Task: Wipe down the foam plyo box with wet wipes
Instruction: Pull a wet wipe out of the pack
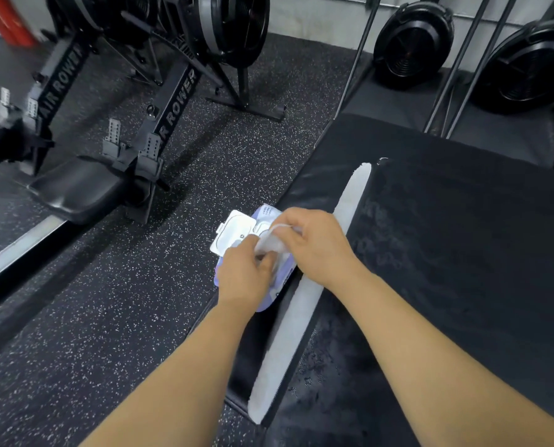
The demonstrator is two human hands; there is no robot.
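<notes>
While a person bent over a gym floor (134,317) of black speckled rubber, both hands met above a purple pack of wipes (267,210) lying just beside the left side of the foam plyo box (456,253). The pack's white flip lid (234,232) stood open, hinged back to the left. The right hand (314,246) pinched the upper end of a white wet wipe (271,245) between thumb and curled fingers. The left hand (242,272), fingers curled at the pack's opening, appeared to grip the wipe's lower end, though blur made that hold hard to read. Both forearms were bare and reached in from the bottom edge of the view.

The black box filled the right half of the scene, its flat top facing up. A white strip (298,304) ran along its left edge, from near the far corner down toward the person. The pack sat at about the middle of that strip, partly hidden under the hands.

To the left stood two machines marked AIR ROWER (175,104) side by side, each with grey foot straps, and one black seat (76,191) near the camera. Two round black fan housings (412,43) stood beyond the box by the wall.
</notes>
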